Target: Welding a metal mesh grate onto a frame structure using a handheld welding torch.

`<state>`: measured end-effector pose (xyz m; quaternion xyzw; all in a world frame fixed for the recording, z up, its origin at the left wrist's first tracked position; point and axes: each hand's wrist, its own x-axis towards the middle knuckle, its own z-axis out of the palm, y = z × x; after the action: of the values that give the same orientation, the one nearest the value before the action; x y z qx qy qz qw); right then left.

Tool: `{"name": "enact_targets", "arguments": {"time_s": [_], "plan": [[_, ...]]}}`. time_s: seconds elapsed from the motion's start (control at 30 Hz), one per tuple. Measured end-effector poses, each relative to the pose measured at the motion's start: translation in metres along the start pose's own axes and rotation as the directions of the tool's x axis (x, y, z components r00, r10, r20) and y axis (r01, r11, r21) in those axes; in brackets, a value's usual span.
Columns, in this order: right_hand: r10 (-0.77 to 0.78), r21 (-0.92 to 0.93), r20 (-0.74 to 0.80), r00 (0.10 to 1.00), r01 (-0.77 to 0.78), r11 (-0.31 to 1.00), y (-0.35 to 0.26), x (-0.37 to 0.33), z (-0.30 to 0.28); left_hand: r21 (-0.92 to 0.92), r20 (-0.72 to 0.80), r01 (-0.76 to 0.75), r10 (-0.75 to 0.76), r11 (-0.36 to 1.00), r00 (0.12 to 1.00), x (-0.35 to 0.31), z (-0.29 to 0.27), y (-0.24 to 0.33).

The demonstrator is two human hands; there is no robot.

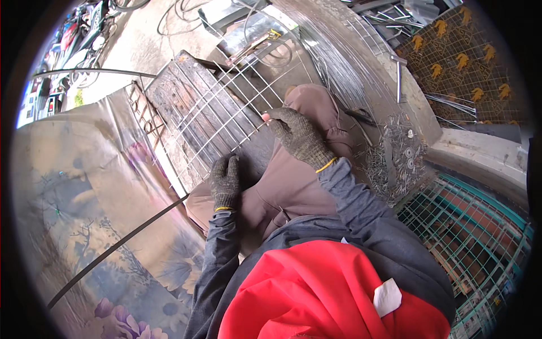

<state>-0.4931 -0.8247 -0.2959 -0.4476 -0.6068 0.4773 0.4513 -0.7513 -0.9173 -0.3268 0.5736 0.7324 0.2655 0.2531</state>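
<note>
Nearest of all, a bright red cloth (316, 282) covers the person's front, with a dark top and grey sleeves beneath it. Brown trousers (293, 186) cover the bent legs just beyond. Over the lap are two hands in dark knitted gloves with yellow cuffs. The left hand (224, 179) has its fingers bent forward at the near edge of a wire mesh (230, 101); whether they grip a wire, one cannot tell. The right hand (298, 135) is farther forward, thumb and fingers drawn close together at the same edge, a bare fingertip showing — a firm pinch cannot be made out. The mesh itself slants away from the hands, over a dark, worn wooden board (183, 85). To the left spreads a flower-patterned sheet (107, 226); to the right are a green wire rack (468, 226) and a scatter of small metal pieces (402, 164). Farther off, a long sheaf of thin metal rods (353, 70) lies near a hammer (399, 79) — and beyond the board, a dark cable (161, 25) loops across the pale floor.
</note>
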Motion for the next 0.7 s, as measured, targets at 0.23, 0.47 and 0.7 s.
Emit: {"name": "enact_targets", "arguments": {"time_s": [0.23,0.47,0.7], "plan": [[0.064,0.012,0.079,0.995,-0.066,0.998,0.005,0.005,0.005,0.132,-0.236,-0.205,0.231,0.970,0.944,0.077,-0.023,0.033],[0.026,-0.091,0.085,0.996,-0.018,0.996,-0.010,0.010,0.006,0.555,0.064,-0.190,0.186,0.810,0.980,0.084,0.007,0.007],[0.106,-0.085,0.115,0.988,-0.097,0.992,-0.003,0.010,0.008,0.397,-0.129,-0.152,0.219,0.905,0.967,0.067,0.002,0.012]]}}
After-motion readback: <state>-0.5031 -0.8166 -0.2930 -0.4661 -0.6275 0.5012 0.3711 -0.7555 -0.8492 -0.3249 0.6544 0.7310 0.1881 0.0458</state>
